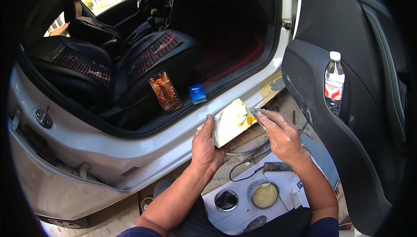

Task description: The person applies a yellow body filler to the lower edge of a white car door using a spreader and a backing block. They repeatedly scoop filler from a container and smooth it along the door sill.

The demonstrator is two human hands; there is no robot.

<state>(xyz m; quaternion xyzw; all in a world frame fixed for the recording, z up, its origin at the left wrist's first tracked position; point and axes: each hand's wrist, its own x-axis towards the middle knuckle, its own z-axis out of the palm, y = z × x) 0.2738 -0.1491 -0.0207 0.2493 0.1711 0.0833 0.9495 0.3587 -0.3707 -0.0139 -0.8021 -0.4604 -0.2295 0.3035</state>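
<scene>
My left hand (203, 149) grips a flat mixing board (222, 133) by its near-left edge, thumb on top. A mound of pale cream putty (238, 110) covers much of the board, with an orange-yellow dab (250, 120) at its right side. Pinched in my right hand (284, 138) is a putty scraper (253, 113), its blade touching the putty beside the dab. My fingers cover most of the scraper. Whitish smears mark my right fingers.
The board is beside the white car sill (173, 126), which has a tan patch (270, 90). A phone (165, 91) and blue box (197, 94) rest inside the doorway. The open door (347, 150) holds a bottle (334, 80). Below are a putty tin (265, 195), dark round container (226, 200) and cable (238, 169).
</scene>
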